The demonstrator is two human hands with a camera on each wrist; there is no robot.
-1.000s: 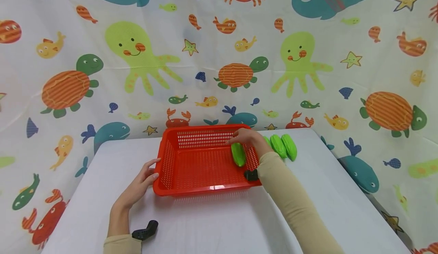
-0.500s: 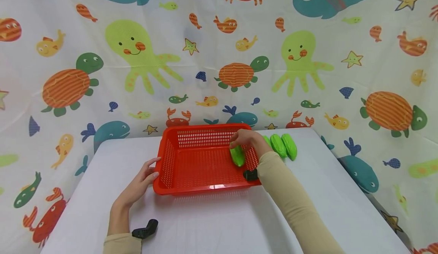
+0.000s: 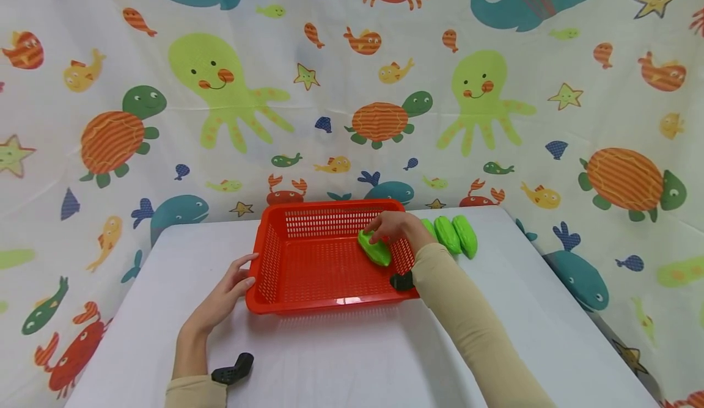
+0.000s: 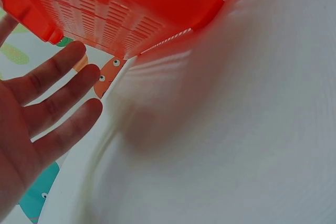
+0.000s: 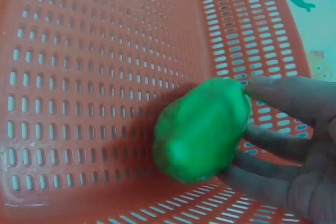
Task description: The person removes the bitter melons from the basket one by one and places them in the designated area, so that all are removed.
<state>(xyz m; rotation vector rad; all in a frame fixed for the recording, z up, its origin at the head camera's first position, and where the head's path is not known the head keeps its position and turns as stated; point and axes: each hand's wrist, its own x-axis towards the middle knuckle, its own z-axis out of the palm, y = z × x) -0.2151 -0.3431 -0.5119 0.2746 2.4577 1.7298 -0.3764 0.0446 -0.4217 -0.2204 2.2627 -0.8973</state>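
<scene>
A red plastic basket with slotted walls stands on the white table. Inside, near its right wall, lies a bright green, elongated, ridged fruit-like thing. My right hand reaches over the far right corner, and its fingertips touch the far end of the green thing. The right wrist view shows those fingers extended against the green thing. At the left side my left hand touches the basket's rim. In the left wrist view three fingers extend straight beneath the basket's rim.
Just right of the basket, several more green ridged pieces lie on the table, partly hidden by my right arm. Behind the table hangs a cloth printed with sea animals. Both wrists carry a black device.
My right hand has come down onto the green fruit-like thing. That thing has turned, its far end swinging left. My left hand has kept its place at the rim.
</scene>
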